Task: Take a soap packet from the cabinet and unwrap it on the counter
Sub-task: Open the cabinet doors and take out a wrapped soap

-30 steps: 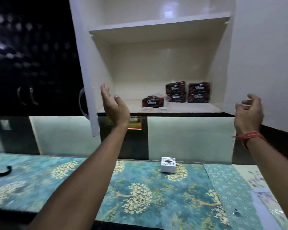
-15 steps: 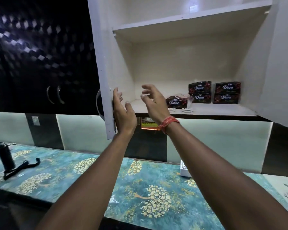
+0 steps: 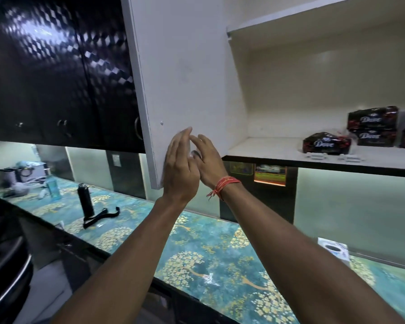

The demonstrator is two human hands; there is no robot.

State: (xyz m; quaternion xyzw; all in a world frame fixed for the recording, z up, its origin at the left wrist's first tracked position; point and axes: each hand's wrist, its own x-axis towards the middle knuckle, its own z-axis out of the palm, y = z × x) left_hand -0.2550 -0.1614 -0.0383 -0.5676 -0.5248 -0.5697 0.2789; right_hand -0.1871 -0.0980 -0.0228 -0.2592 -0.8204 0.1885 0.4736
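The white wall cabinet stands open, its door point(image 3: 185, 78) swung out to the left. On its lower shelf point(image 3: 267, 150) lie dark Dove soap packets: a single one point(image 3: 325, 143) in front and a stack of two point(image 3: 373, 127) behind it to the right. My left hand point(image 3: 180, 169) and my right hand point(image 3: 207, 157), which has a red thread at the wrist, are raised together in front of the door's lower corner, fingers apart, holding nothing. Both are well left of the packets.
A teal patterned counter point(image 3: 208, 260) runs below. On it stand a black bottle with a strap point(image 3: 85, 199), a clear blue bottle point(image 3: 53, 187) and a small white box point(image 3: 334, 250). Glossy black cabinet doors point(image 3: 56, 73) hang at left.
The view swung left. My right hand came across from the right to meet my left hand by the open door's lower corner.
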